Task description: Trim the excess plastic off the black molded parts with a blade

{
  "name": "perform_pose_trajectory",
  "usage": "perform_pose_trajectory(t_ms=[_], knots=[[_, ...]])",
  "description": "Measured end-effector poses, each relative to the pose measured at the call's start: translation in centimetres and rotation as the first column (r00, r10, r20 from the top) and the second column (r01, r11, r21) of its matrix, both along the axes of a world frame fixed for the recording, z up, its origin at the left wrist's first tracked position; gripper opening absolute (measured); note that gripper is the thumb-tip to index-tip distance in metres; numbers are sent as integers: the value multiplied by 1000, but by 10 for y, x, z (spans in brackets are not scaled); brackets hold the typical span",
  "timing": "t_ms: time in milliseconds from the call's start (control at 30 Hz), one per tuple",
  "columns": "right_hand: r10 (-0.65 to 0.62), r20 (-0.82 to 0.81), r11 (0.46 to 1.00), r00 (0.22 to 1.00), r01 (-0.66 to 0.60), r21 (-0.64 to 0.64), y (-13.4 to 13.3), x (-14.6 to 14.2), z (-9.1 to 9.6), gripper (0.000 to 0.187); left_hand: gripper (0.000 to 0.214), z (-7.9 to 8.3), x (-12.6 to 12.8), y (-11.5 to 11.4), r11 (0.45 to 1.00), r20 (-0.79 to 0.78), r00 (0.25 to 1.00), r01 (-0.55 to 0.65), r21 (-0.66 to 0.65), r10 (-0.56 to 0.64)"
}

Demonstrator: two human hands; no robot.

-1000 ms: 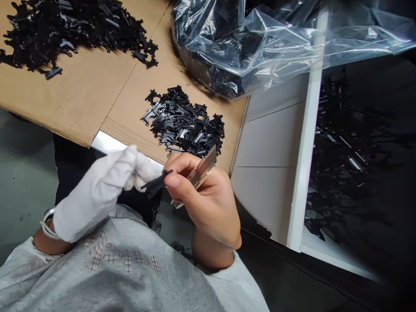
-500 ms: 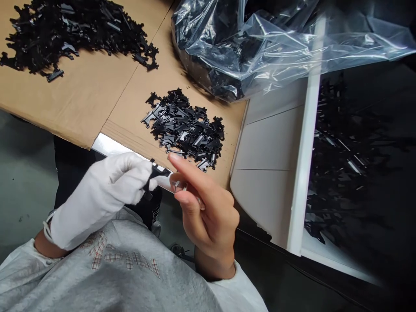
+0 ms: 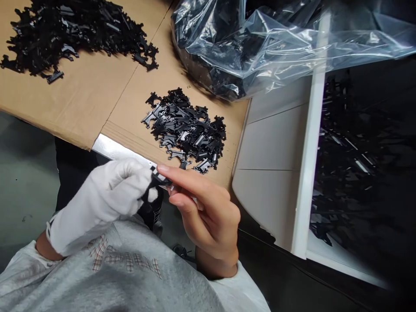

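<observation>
My left hand [image 3: 112, 193], in a white glove, is closed on a small black plastic part [image 3: 159, 178] with a notched end. The part is held just in front of the table edge. My right hand [image 3: 208, 208] is bare, with its index finger stretched out to the part's upper end. Its other fingers are curled around something small and shiny, mostly hidden, whose kind I cannot make out. Just beyond the hands lies a small pile of similar black parts [image 3: 186, 125].
A bigger heap of black parts [image 3: 74, 32] covers the far left of the cardboard-covered table [image 3: 81, 95]. A clear plastic bag [image 3: 221, 52] of dark parts stands at the back. On the right, a white-walled box [image 3: 303, 173] contains more black parts.
My right index finger has come down and left onto the black part. The right hand's thumb has shifted slightly left. My left hand has barely moved and keeps its hold.
</observation>
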State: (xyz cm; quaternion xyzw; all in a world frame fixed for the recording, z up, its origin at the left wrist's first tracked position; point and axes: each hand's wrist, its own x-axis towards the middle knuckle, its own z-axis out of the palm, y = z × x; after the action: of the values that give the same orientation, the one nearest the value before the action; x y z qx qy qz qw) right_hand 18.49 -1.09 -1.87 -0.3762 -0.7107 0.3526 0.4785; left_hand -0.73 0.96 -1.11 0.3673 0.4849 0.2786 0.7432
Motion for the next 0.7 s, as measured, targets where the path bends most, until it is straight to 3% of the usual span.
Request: perform_pose_trajectory(t_ms=[233, 367, 500, 567, 700], knots=[[-120, 10, 993, 993, 120, -4, 3, 8, -1, 37, 35, 8, 1, -2, 998, 28, 999, -26, -56, 27], [-45, 2, 997, 999, 45, -66, -8, 7, 2, 38, 35, 6, 4, 1, 998, -21, 998, -57, -36, 56], [-72, 47, 985, 996, 79, -153, -22, 0, 4, 32, 36, 5, 8, 4, 992, -117, 987, -101, 79, 110], [-65, 56, 987, 996, 73, -143, -25, -3, 2, 29, 35, 6, 9, 5, 986, -149, 978, -131, 98, 145], [-43, 57, 992, 997, 49, -117, -24, -5, -1, 28, 34, 10, 12, 6, 993, -170, 982, -66, 101, 82]])
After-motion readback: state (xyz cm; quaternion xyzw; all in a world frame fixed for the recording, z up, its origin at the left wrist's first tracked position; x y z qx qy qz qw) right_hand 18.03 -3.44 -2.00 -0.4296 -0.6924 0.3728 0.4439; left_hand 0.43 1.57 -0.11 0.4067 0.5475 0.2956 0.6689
